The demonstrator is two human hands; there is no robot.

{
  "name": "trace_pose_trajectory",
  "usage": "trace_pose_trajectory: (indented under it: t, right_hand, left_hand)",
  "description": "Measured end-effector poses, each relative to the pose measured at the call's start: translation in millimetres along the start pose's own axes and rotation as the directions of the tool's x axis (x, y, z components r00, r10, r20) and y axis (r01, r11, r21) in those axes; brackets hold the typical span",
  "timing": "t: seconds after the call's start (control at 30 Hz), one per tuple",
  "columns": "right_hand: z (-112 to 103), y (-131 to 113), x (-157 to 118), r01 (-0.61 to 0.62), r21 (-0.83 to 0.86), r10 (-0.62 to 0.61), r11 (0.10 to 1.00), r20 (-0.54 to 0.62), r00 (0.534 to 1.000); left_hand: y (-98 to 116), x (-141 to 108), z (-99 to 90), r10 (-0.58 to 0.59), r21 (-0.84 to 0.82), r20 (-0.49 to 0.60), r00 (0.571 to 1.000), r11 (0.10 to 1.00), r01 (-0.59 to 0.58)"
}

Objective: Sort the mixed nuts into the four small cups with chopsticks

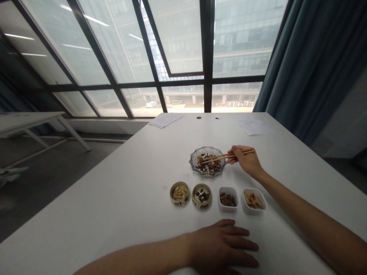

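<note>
My right hand [243, 158] is closed around a pair of wooden chopsticks [220, 156]. Their tips reach into a scalloped glass bowl [192, 166] that holds a mix of dark and pale dried pieces; whether a piece is pinched between the tips I cannot tell. Flat on the table, with fingers spread, lies my left hand [223, 246]. Just beyond it stand two round ceramic dishes, one with peanuts [180, 192], the other with dark seeds [203, 196]. To their right are two white square tubs, with brown sticks [228, 199] and yellowish slices [252, 200].
Everything stands on a long white table [129, 191]. Papers lie at its far end, one stack [166, 120] on the left and loose sheets [255, 126] on the right. Behind are windows, with a blue curtain [309, 68] at the right. Another white table [31, 122] stands at left.
</note>
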State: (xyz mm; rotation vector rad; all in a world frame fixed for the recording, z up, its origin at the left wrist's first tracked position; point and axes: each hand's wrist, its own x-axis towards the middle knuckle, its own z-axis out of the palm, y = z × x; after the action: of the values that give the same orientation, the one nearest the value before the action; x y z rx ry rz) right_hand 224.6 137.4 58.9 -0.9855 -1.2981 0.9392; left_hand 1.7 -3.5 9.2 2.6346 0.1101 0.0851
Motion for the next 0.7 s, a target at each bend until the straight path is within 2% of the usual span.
trace_pose_trajectory:
  t: [0.3, 0.7]
  right_hand:
    - [6.8, 14.2, -2.1, -0.025, -0.019, 0.025, 1.0, -0.025, 0.999]
    - [4.3, 12.7, -1.5, 0.005, -0.056, -0.01, 0.998, -0.09, 0.996]
  left_hand:
    - [-0.4, -0.1, 0.5, -0.004, -0.019, 0.016, 1.0, 1.0, 0.004]
    - [0.5, -0.6, -0.6, -0.008, -0.045, 0.014, 1.0, 0.999, 0.009]
